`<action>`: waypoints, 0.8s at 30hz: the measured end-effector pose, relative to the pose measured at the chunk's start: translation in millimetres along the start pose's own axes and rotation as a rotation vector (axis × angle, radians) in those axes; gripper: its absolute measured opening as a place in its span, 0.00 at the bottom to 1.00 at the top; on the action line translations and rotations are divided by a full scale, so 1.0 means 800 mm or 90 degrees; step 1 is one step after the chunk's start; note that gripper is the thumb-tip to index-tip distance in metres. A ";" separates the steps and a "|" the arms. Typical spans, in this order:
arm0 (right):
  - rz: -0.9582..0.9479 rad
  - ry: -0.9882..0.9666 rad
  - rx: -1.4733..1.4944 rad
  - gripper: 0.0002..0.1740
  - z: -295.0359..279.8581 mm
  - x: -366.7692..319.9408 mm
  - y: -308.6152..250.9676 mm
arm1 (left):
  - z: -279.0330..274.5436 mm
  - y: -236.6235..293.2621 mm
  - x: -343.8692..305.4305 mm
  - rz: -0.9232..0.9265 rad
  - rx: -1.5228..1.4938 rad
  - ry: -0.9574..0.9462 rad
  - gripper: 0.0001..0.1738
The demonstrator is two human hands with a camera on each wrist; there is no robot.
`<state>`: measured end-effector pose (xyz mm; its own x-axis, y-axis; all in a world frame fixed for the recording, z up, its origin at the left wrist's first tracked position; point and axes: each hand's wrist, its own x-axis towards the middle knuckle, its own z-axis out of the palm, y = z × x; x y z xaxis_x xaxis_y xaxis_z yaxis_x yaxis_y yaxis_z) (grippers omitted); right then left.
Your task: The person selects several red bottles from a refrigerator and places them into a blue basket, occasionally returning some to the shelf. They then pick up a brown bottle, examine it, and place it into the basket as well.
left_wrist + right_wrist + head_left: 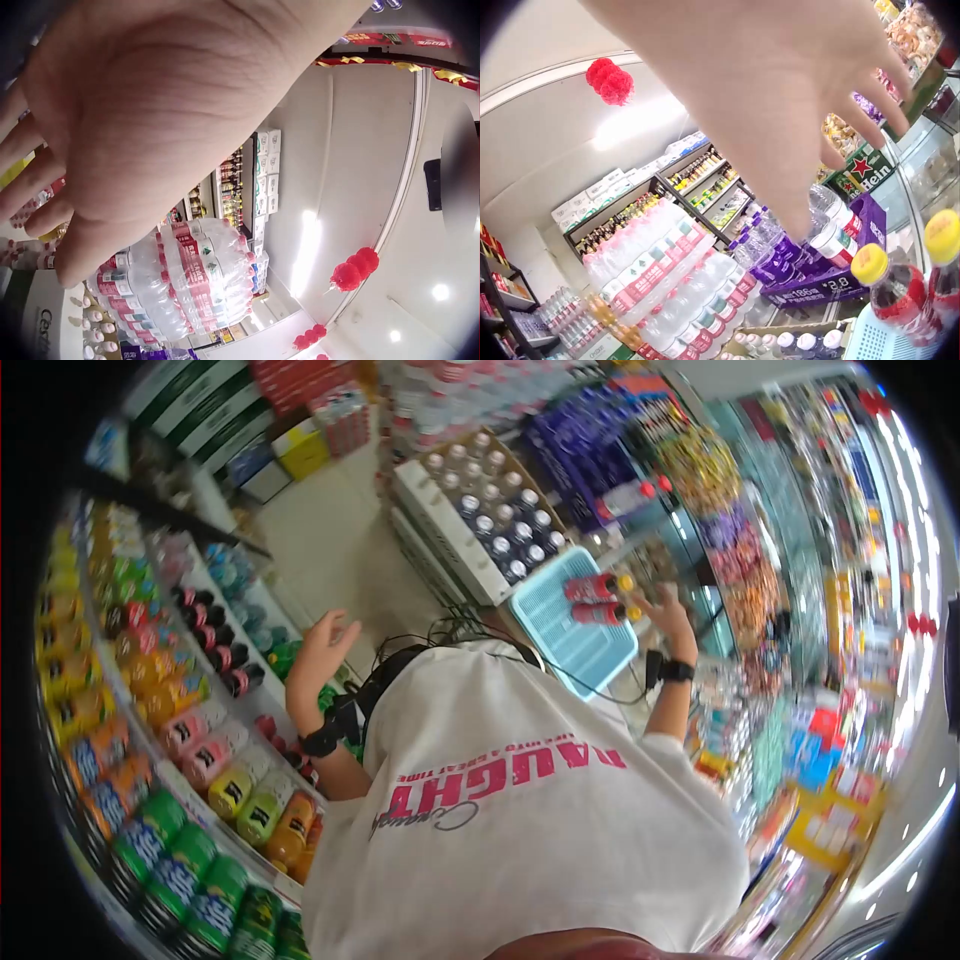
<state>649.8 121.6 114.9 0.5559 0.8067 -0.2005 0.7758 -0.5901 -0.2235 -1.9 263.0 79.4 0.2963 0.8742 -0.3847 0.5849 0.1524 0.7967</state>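
Two red-labelled bottles (592,600) with yellow caps lie side by side in a light blue basket (575,660) in the head view. My right hand (672,622) is just beyond their cap ends, fingers spread and holding nothing. The right wrist view shows the yellow caps (870,264) at the lower right, apart from this hand (772,90). My left hand (318,658) hovers by the drinks shelf at the left, empty, its fingers loosely extended. Up close in the left wrist view, the left palm (157,112) covers much of the picture.
An open carton of white-capped bottles (480,500) stands beside the basket, with a purple pack (580,450) behind it. Bottles and green cans (185,875) fill the left shelf. Dark cables (470,622) hang between my body and the basket. Snack bags line the right side.
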 end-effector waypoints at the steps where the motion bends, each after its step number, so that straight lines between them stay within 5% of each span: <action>1: -0.020 -0.044 -0.049 0.49 0.005 0.000 0.008 | 0.000 -0.008 0.000 -0.003 -0.011 -0.006 0.30; 6: 0.096 -0.041 0.103 0.31 0.042 -0.015 0.005 | 0.004 -0.007 0.015 -0.019 -0.003 -0.063 0.30; 10: 0.075 0.060 0.130 0.24 0.077 -0.041 -0.006 | 0.009 0.029 0.039 0.010 0.020 -0.121 0.31; 15: 0.119 0.187 0.128 0.21 0.069 -0.079 -0.030 | 0.020 0.077 0.064 0.031 0.074 -0.181 0.31; 24: 0.176 0.543 0.369 0.23 -0.002 -0.054 0.046 | 0.045 0.103 0.077 0.012 0.114 -0.235 0.33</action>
<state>654.8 64.9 117.0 0.8903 0.2653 0.3700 0.4552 -0.4990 -0.7374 92.4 312.9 104.5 0.5407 0.6468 -0.5378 0.6893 0.0257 0.7240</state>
